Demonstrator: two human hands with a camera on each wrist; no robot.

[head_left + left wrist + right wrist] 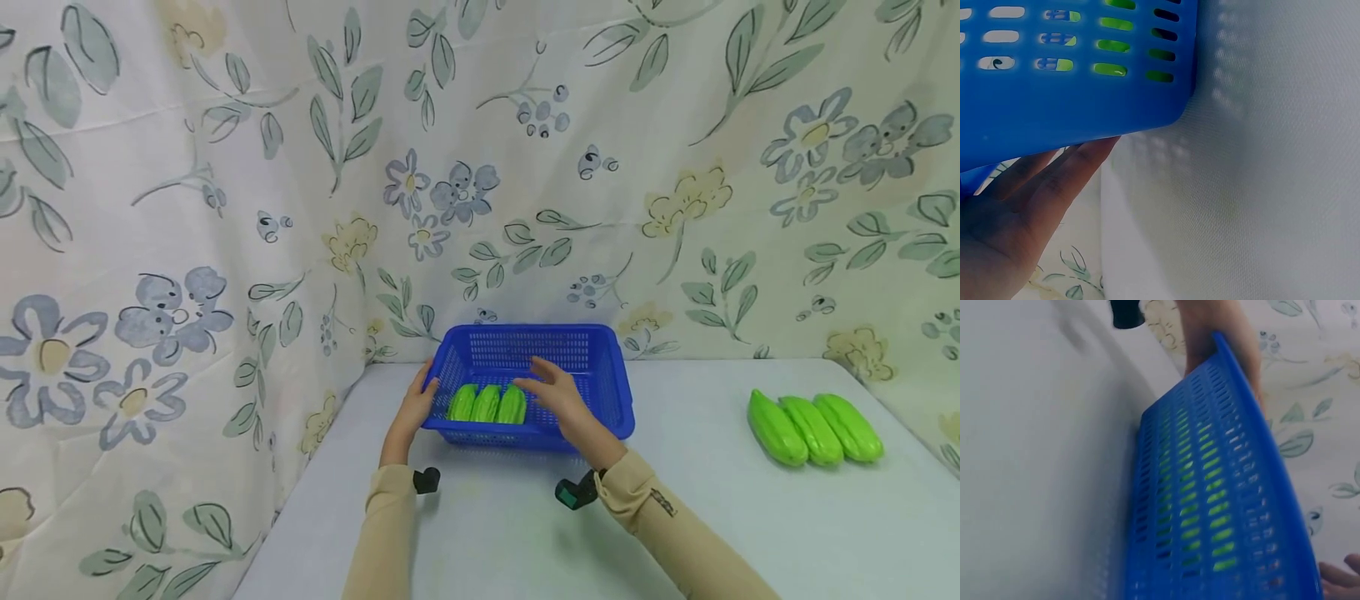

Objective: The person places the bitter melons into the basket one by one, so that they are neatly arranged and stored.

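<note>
A blue plastic basket (528,431) with slotted walls stands on the table near the back cloth. Inside it, toward the left, three green ridged, gourd-like vegetables (486,403) lie side by side. My left hand (412,408) is at the basket's left side, its thumb by the rim. In the left wrist view its straight fingers (1063,181) rest along the basket's outer wall. Over the inside of the basket, just right of the vegetables, my right hand (562,402) holds nothing, its thumb and fingers spread apart.
Three more green gourd-like vegetables (816,429) lie together on the white table (705,500), well to the right of the basket. Floral cloth (525,167) hangs behind the table and along its left side.
</note>
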